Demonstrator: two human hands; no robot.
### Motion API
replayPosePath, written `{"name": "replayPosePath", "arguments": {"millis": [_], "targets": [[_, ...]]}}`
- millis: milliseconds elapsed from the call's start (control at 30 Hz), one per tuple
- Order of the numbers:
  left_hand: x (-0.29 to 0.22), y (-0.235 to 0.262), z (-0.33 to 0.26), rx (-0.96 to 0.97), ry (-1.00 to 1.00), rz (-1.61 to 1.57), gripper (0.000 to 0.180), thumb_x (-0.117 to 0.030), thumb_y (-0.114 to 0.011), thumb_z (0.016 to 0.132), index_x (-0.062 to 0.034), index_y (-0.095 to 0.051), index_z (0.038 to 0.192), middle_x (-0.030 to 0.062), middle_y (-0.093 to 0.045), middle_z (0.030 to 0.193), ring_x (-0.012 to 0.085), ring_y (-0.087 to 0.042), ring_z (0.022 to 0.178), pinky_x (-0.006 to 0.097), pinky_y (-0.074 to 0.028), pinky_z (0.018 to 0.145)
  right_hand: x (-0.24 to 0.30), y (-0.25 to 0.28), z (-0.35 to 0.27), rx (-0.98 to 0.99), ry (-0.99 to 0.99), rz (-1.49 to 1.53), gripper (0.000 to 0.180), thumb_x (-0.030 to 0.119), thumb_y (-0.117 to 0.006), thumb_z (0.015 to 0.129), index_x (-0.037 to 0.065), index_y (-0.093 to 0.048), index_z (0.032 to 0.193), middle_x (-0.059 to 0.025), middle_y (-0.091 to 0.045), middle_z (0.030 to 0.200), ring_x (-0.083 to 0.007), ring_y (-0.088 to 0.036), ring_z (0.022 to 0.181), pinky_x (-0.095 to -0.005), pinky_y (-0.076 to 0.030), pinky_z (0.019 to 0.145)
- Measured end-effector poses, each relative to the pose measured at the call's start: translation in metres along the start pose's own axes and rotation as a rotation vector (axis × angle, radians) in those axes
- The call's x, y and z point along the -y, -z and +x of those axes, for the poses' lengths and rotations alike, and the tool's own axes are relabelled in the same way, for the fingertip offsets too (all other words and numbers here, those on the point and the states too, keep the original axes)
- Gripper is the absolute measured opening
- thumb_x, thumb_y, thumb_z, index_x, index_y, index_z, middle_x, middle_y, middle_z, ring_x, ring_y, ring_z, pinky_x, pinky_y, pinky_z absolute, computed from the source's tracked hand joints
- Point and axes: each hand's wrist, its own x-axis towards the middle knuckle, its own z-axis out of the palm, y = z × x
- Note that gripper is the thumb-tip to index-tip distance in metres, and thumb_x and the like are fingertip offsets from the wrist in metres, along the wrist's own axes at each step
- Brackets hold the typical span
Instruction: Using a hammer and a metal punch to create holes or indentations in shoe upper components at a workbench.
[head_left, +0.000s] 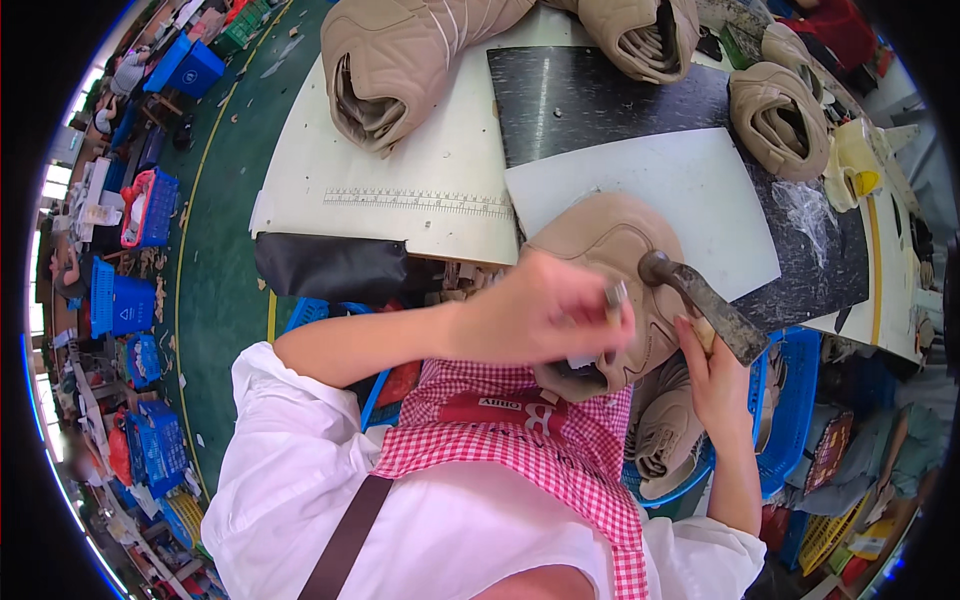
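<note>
A soft beige shoe upper (610, 250) is gripped by the left hand (545, 310); a worn metal hammer (700, 300) is held in the right hand (712, 375).

Shoe (610, 250) under left hand (545, 310) fingers: beige, matt, soft leather-like upper w/ stitched seams. Hammer (700, 300) in right hand (715, 375): dark worn metal head, dull & scuffed; pale wood handle by the fingers. Just beyond fingertips: white sheet (690, 200), smooth, matt, on a black speckled mat (580, 100), slight sheen.
</note>
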Motion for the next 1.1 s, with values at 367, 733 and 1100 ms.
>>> {"name": "replayPosePath", "arguments": {"millis": [367,733,1100], "targets": [[0.027,-0.003,0.001,-0.012,0.046,-0.012,0.013,-0.009,-0.063,0.080,0.0032,-0.060,0.085,0.0078,-0.063,0.071,0.0090,-0.061,0.064,0.022,-0.050,0.061,0.011,-0.007,0.031,0.051,-0.104,0.025,0.025,0.013,-0.074,0.070,-0.001,-0.059,0.083,-0.0075,-0.057,0.070,-0.0124,-0.051,0.060,-0.0260,-0.043,0.056],[0.018,-0.010,0.001,0.093,-0.373,0.630,0.011,-0.011,-0.067,0.078,-0.0032,-0.059,0.080,0.0059,-0.059,0.066,0.0174,-0.059,0.056,0.025,-0.048,0.051,-0.013,0.095,-0.055,-0.402,0.327,0.507,0.050,0.043,-0.046,0.089,-0.005,-0.058,0.099,-0.0069,-0.058,0.082,-0.0111,-0.048,0.063,-0.0219,-0.040,0.059],[0.034,0.004,0.000,-0.016,0.047,-0.060,0.012,-0.007,-0.062,0.083,0.0024,-0.060,0.090,0.0036,-0.064,0.080,0.0047,-0.059,0.073,0.021,-0.052,0.061,0.028,0.046,-0.053,0.032,0.002,-0.068,0.029,0.013,-0.060,0.083,-0.001,-0.054,0.108,-0.0130,-0.058,0.088,-0.0257,-0.056,0.078,-0.0332,-0.043,0.071]]}}
